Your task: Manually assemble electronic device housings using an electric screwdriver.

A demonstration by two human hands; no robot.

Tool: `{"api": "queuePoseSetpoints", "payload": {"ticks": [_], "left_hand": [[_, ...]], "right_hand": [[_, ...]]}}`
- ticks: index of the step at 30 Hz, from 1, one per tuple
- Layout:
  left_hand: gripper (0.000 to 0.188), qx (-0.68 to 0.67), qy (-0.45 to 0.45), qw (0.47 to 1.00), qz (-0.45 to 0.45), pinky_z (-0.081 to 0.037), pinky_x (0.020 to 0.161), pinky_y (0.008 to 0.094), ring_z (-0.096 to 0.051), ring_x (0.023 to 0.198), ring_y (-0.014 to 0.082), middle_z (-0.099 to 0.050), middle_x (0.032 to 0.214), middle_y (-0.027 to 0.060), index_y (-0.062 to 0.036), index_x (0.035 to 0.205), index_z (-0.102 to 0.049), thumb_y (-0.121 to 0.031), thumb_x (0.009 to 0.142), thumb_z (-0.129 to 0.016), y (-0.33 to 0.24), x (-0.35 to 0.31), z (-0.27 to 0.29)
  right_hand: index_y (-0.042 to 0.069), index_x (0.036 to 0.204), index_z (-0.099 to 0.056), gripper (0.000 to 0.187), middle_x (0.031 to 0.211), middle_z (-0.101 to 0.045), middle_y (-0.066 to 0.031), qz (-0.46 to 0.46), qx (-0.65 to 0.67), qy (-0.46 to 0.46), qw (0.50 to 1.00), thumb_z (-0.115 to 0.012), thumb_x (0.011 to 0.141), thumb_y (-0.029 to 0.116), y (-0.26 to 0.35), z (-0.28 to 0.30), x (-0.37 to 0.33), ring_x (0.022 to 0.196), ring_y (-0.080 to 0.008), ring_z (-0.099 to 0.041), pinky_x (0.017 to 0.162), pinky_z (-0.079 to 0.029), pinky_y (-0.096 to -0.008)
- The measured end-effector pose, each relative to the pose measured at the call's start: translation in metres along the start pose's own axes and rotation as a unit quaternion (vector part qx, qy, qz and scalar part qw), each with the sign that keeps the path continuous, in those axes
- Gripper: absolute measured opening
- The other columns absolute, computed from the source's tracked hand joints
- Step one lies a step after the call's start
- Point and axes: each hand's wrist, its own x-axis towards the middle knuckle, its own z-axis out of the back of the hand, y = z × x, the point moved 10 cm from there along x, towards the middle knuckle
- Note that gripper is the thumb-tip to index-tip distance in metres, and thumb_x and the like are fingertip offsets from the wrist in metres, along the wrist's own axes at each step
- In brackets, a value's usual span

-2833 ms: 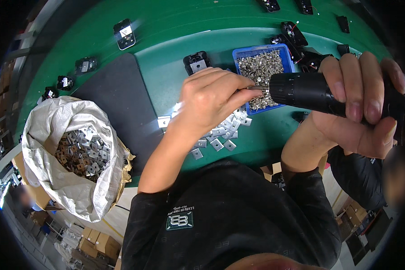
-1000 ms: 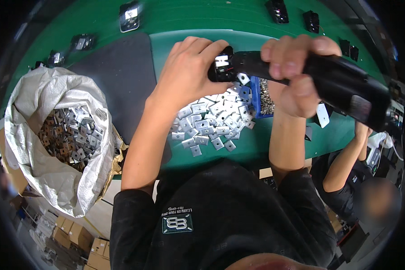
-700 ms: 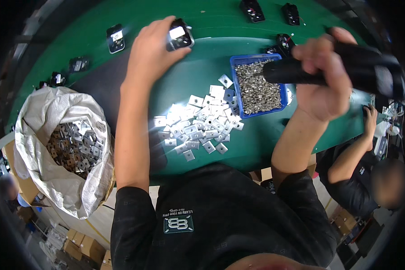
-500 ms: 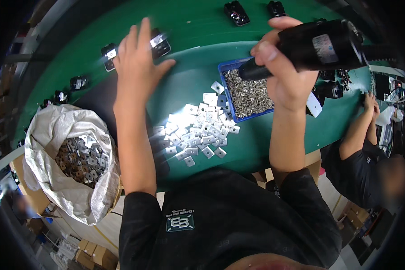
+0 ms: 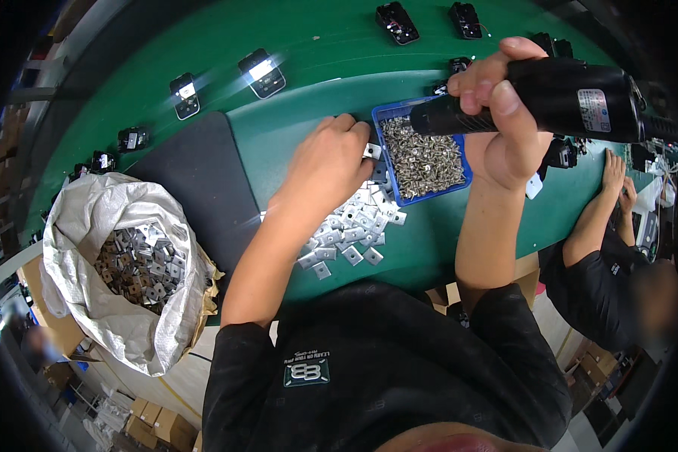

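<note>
My right hand [image 5: 508, 124] is wrapped round a black electric screwdriver [image 5: 561, 98], which lies nearly level with its nose pointing left over the screw tray. That blue tray [image 5: 401, 202] is full of small silver screws [image 5: 422, 162]. My left hand [image 5: 326, 162] is at the far edge of a heap of square metal plates [image 5: 346, 233], just left of the tray. Its curled fingers close on one plate with a central hole [image 5: 372, 151]; the fingertips are partly hidden.
Two black devices with bright panels [image 5: 262, 74] [image 5: 186, 96] stand beyond a dark mat [image 5: 203, 169]. More black housings [image 5: 396, 22] lie at the back. A white woven sack [image 5: 75, 256] of metal plates stands at left. At right, a co-worker's hands [image 5: 615, 172] rest at the bench.
My left hand has come back from beside the two bright-panelled devices, moving right and nearer, to the metal plates. My right hand has shifted slightly right with the screwdriver.
</note>
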Motion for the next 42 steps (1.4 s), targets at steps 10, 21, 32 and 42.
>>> {"api": "queuePoseSetpoints", "payload": {"ticks": [10,21,32,42], "left_hand": [[0.013,-0.107,-0.081,0.988,0.077,-0.051,0.063,0.0288,-0.063,0.065,0.0132,-0.067,0.071,0.0073,-0.0016,0.087,-0.066,-0.011,0.082,-0.074,0.047,0.024,0.033],[0.022,-0.041,-0.223,0.974,-0.016,-0.051,0.084,0.0356,-0.066,0.093,0.0243,-0.070,0.097,0.0124,-0.0032,0.083,-0.073,-0.022,0.074,-0.079,0.053,0.150,0.076],[0.021,-0.049,-0.128,0.988,0.069,-0.052,0.084,0.0410,-0.066,0.095,0.0304,-0.070,0.098,0.0156,-0.0055,0.085,-0.074,-0.020,0.072,-0.079,0.062,0.171,0.039],[0.032,-0.040,-0.112,0.989,0.092,-0.053,0.086,0.0398,-0.069,0.094,0.0329,-0.072,0.097,0.0162,-0.0066,0.101,-0.072,-0.021,0.073,-0.075,0.080,0.174,0.036]], "right_hand": [[0.000,0.103,-0.065,0.033,0.076,-0.063,-0.0017,-0.057,-0.077,-0.077,0.992,-0.079,0.074,-0.002,-0.016,0.001,0.003,0.067,-0.0056,-0.056,0.060,-0.044,-0.0203],[-0.003,0.110,-0.059,0.041,0.072,-0.057,-0.0035,-0.026,-0.038,-0.130,0.990,-0.074,0.072,-0.005,0.015,0.018,0.003,0.062,-0.0085,-0.050,0.058,-0.039,-0.0226],[-0.002,0.110,-0.060,0.042,0.071,-0.057,-0.0032,-0.033,-0.076,-0.127,0.988,-0.077,0.071,-0.001,0.010,0.026,0.004,0.061,-0.0076,-0.049,0.057,-0.038,-0.0212],[-0.004,0.111,-0.060,0.043,0.073,-0.058,-0.0041,-0.033,-0.041,-0.128,0.990,-0.077,0.071,-0.003,0.009,0.023,0.002,0.063,-0.0085,-0.051,0.058,-0.039,-0.0213]]}}
